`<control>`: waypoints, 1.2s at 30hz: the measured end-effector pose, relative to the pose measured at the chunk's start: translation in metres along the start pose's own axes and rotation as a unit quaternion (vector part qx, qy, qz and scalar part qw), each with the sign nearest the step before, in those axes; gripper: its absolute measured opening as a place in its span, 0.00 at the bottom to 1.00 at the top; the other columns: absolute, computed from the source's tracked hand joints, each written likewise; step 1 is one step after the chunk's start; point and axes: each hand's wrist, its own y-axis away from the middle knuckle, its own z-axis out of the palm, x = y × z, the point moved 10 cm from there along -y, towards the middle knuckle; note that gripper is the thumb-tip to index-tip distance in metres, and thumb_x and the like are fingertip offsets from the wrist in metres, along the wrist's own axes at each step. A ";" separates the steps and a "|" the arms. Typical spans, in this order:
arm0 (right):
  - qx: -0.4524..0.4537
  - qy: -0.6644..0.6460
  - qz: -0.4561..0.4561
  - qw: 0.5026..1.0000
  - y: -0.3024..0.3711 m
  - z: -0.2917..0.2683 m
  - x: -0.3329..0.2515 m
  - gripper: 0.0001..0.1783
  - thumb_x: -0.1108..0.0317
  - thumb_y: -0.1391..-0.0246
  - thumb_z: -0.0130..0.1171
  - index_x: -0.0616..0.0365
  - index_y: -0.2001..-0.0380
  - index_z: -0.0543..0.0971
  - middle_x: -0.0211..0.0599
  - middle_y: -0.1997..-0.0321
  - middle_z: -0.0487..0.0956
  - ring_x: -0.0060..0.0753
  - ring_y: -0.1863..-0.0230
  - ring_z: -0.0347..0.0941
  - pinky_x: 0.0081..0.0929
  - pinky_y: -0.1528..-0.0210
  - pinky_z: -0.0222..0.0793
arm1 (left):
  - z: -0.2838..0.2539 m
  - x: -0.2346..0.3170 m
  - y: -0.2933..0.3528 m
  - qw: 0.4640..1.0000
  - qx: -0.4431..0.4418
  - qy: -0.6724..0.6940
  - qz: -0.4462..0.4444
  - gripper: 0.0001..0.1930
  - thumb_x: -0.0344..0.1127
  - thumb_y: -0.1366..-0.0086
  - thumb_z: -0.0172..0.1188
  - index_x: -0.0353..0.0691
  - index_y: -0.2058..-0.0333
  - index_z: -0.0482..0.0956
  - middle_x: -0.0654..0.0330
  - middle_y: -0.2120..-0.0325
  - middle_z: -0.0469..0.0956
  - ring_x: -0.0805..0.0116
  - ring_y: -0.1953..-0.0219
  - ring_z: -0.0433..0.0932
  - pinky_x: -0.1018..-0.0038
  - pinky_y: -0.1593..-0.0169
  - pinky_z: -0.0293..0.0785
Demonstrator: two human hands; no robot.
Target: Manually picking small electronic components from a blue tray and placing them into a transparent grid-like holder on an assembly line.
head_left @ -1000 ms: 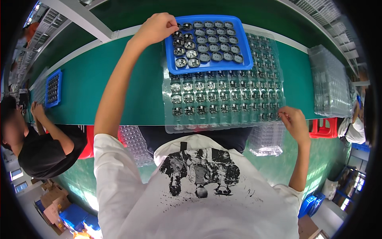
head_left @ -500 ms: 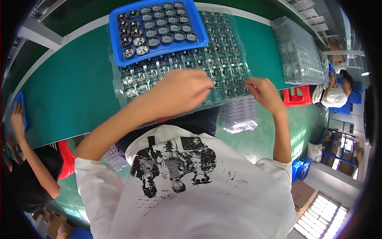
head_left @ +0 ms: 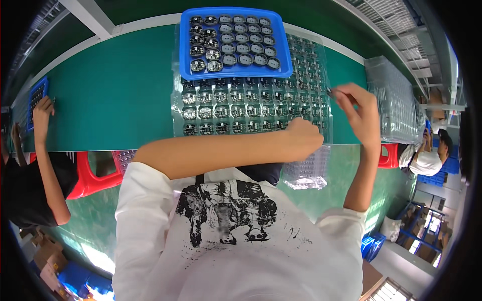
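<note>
A clear plastic blister tray [head_left: 176, 108] lies on the green table, its pockets filled with rows of small metallic round parts [head_left: 222, 111]. My left hand [head_left: 305, 138] is closed low over the tray's front right corner. Its fingertips are turned away, so whatever they pinch is hidden. Just beyond the tray's right edge, my right hand [head_left: 360, 110] is raised, its thumb and forefinger pinched on a small dark part [head_left: 330, 92]. Resting on the far side of the blister tray is a blue tray [head_left: 185, 55] with rows of round dark-rimmed parts, some grey-faced and some shiny.
Stacked clear trays [head_left: 389, 100] stand at the table's right end, and more [head_left: 305, 173] sit below its front edge. Red stools [head_left: 93, 175] are under the table. At the left, another person's hand [head_left: 44, 106] is at a second blue tray [head_left: 37, 93].
My left hand has moved right along the tray's front. My right hand has lifted away from the tray, up and to the right, with a small dark part. The view has shifted too.
</note>
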 end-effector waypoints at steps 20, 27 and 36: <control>0.034 0.161 -0.201 0.966 -0.191 0.116 -0.072 0.07 0.69 0.47 0.56 0.56 0.70 0.82 0.38 0.63 0.82 0.49 0.61 0.78 0.41 0.58 0.74 | 0.005 -0.007 -0.003 0.999 0.023 -0.009 -0.035 0.10 0.30 0.54 0.65 0.42 0.69 0.85 0.54 0.66 0.84 0.55 0.63 0.84 0.63 0.65 0.79; 0.042 0.183 -0.229 0.955 -0.194 0.122 -0.077 0.06 0.67 0.45 0.58 0.57 0.69 0.81 0.36 0.66 0.80 0.44 0.65 0.77 0.37 0.62 0.73 | 0.003 -0.008 -0.003 0.998 0.050 -0.011 -0.033 0.11 0.30 0.55 0.65 0.43 0.69 0.85 0.54 0.66 0.84 0.56 0.64 0.84 0.63 0.65 0.79; 0.027 0.204 -0.232 0.951 -0.195 0.127 -0.074 0.06 0.68 0.46 0.57 0.58 0.70 0.81 0.38 0.66 0.80 0.47 0.64 0.77 0.39 0.61 0.73 | 0.000 -0.007 0.000 0.998 0.046 -0.009 -0.034 0.09 0.30 0.54 0.65 0.44 0.71 0.85 0.55 0.68 0.84 0.57 0.64 0.84 0.64 0.65 0.80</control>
